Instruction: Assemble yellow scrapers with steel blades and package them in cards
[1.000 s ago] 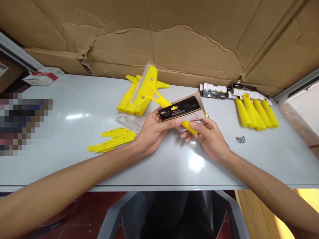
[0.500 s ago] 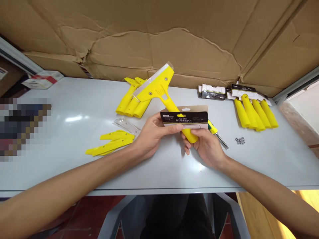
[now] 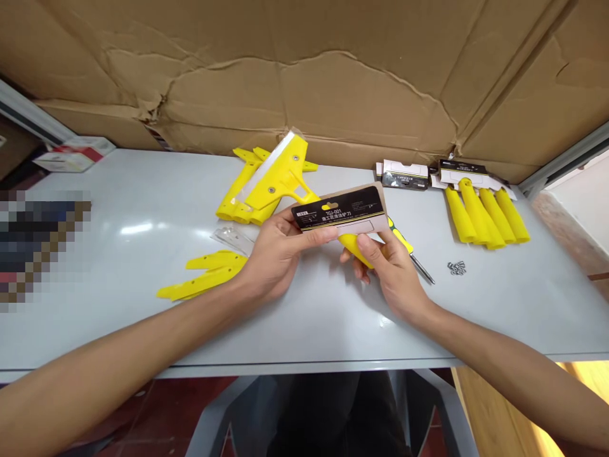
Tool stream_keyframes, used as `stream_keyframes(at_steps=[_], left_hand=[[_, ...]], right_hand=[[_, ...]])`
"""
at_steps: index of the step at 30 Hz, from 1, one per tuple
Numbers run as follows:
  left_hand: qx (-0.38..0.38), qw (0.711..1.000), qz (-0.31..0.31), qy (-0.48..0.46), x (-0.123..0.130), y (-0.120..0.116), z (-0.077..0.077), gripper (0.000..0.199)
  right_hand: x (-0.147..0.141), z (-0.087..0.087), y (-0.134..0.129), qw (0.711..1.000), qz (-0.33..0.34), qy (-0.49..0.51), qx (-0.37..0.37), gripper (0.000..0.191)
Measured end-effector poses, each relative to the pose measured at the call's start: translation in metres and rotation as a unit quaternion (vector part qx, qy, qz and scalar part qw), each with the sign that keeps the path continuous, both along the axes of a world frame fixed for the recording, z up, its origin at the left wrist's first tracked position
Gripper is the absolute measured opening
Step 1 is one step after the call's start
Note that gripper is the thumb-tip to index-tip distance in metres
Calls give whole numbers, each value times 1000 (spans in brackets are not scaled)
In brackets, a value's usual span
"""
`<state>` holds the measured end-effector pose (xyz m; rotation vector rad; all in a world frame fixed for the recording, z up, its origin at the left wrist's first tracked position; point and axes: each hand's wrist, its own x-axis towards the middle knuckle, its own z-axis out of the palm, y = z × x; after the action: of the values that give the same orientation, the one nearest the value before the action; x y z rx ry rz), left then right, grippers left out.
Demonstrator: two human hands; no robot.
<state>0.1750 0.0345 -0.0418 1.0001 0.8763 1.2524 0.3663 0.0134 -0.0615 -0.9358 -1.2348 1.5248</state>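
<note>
A yellow scraper [image 3: 280, 176] with a clear blade cover and two screws tilts up to the left above the table. Across its handle lies a black-and-white cardboard header card [image 3: 339, 212] printed TGJ-001. My left hand [image 3: 280, 254] is closed around the handle and the card's left end, thumb pressed on the card's lower edge. With thumb and fingers, my right hand [image 3: 390, 263] grips the lower end of the yellow handle, touching the card's lower right edge. Just behind my right hand, a screwdriver [image 3: 421, 268] with a yellow-green handle lies on the table.
Yellow scraper handles [image 3: 233, 190] lie behind my left hand, with flat yellow plates [image 3: 204, 276] and clear blade covers [image 3: 231, 240] nearer. To the right are small screws [image 3: 457, 268], carded yellow scrapers [image 3: 480, 212] and stacked header cards [image 3: 404, 176]. Cardboard [image 3: 304, 95] walls the back.
The scraper's head has dropped lower and moved left. The card has tilted, its right end rising, and shows more of its printed face. Both hands keep their hold.
</note>
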Motion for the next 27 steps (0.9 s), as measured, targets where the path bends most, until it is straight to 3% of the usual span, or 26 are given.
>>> stream_keyframes(at_steps=[5, 11, 20, 23, 27], left_hand=[[-3, 1000, 12, -9, -2, 5, 4, 26], [3, 996, 75, -44, -7, 15, 12, 32], [-1, 994, 95, -45, -17, 28, 12, 34], [13, 992, 122, -26, -29, 39, 18, 33], [6, 990, 137, 27, -43, 49, 24, 40]], right_hand=[[0, 3, 0, 999, 1, 34, -5, 38], [5, 4, 6, 997, -8, 60, -43, 51], [8, 1, 8, 999, -42, 24, 0, 32], [11, 0, 9, 999, -30, -9, 13, 34], [16, 1, 10, 988, 23, -139, 66, 38]])
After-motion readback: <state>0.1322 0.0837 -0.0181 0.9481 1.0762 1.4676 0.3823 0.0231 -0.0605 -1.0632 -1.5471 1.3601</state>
